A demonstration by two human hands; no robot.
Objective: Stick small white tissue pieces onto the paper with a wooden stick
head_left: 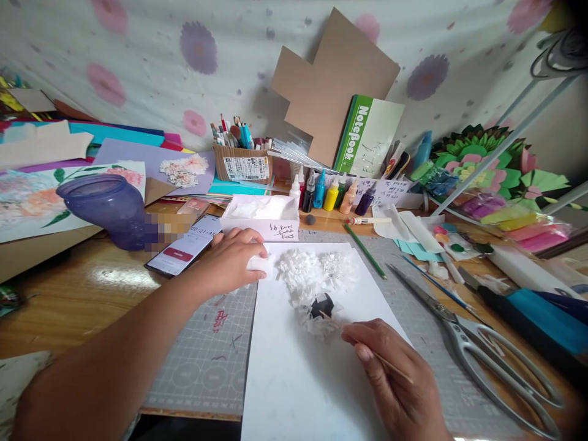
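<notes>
My right hand (pixel 395 373) pinches a thin wooden stick (pixel 388 362). The stick's tip reaches a small black patch (pixel 321 305) on a cluster of crinkled white paper pieces (pixel 305 275). This cluster lies on a white sheet of paper (pixel 285 380). My left hand (pixel 236 257) rests at the sheet's upper left corner, its fingers curled round a small white wad (pixel 258 263) that looks like tissue. Just beyond that hand stands a white box (pixel 282 229) holding white paper bits.
A grey cutting mat (pixel 197 355) lies under the sheet. To the right are large scissors (pixel 463 343) and a green pencil (pixel 365 251). A phone (pixel 184 248) and a purple vase (pixel 110 208) stand left. Several paint bottles (pixel 331 195) line the back.
</notes>
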